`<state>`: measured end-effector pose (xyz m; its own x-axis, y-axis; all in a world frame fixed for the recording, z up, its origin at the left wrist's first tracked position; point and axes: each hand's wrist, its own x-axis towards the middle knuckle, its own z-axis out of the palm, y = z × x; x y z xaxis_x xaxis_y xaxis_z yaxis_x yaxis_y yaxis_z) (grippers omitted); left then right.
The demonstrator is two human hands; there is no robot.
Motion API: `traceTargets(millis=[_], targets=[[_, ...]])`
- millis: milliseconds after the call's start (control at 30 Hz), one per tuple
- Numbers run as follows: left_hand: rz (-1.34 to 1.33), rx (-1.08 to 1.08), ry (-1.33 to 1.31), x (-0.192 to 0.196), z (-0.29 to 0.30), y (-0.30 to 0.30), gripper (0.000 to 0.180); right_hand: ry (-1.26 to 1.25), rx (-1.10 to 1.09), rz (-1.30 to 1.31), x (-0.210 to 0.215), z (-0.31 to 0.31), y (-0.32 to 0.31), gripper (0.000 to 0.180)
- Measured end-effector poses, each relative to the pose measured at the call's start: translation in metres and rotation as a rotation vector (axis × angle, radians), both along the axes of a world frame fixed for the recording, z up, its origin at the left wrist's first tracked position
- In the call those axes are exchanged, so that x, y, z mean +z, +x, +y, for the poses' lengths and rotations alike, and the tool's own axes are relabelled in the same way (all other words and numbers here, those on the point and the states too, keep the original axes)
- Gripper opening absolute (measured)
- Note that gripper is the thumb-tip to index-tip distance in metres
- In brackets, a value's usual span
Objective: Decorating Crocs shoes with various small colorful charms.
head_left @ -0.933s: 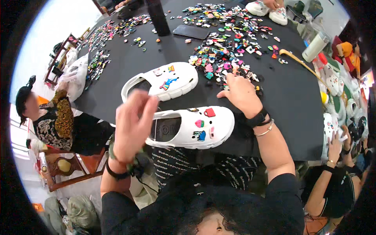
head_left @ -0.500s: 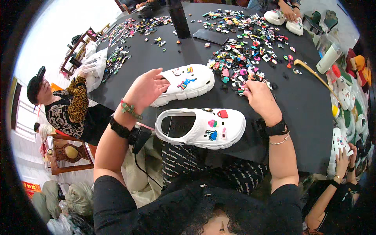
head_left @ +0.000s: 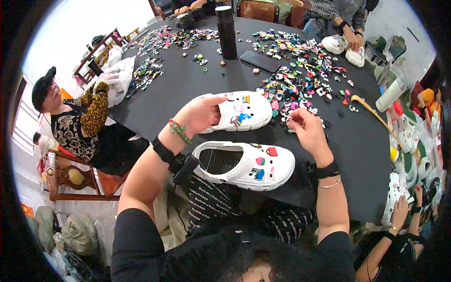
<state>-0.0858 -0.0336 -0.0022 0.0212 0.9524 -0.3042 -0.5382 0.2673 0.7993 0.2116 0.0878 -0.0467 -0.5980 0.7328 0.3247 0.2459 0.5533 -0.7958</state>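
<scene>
the person's left hand (head_left: pixel 201 115) is at the far white clog (head_left: pixel 251 112), thumb along the rim of its opening and fingers bent below it, tips partly hidden; how firmly they press cannot be told. from those fingers the clog's long axis runs rightward, toe toward the right hand (head_left: pixel 309 132), which is the nearer hand to that toe, yet apart from it. the right thumb and forefinger stand close together; whether they pinch anything small cannot be told. loose charms (head_left: pixel 300 77) spread beyond the right fingertips, while the near white clog (head_left: pixel 248 171) lies on the person's side of both hands' fingers
</scene>
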Motion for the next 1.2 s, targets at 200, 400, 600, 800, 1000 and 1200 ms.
traceTargets(millis=[200,400,600,800,1000,1200], targets=[[-0.083,0.072,-0.078,0.0,0.007,0.013,0.036,-0.053,0.015,0.039,0.019,-0.001,-0.009,0.014],[-0.139,0.003,-0.029,-0.012,0.005,0.008,0.036,-0.025,0.108,0.016,0.047,-0.005,-0.031,0.015],[-0.183,-0.017,-0.029,-0.016,0.002,0.006,0.039,0.047,0.222,-0.158,0.068,-0.006,-0.049,0.016],[-0.167,-0.002,0.045,-0.022,-0.001,0.006,0.04,0.151,0.32,-0.162,0.073,-0.007,-0.072,0.014],[-0.227,-0.012,0.064,-0.024,-0.004,0.009,0.037,0.149,0.391,-0.285,0.061,0.004,-0.091,0.013],[-0.757,-0.538,0.426,-0.038,-0.009,-0.007,0.034,0.139,0.329,-0.426,0.07,-0.002,-0.104,0.015]])
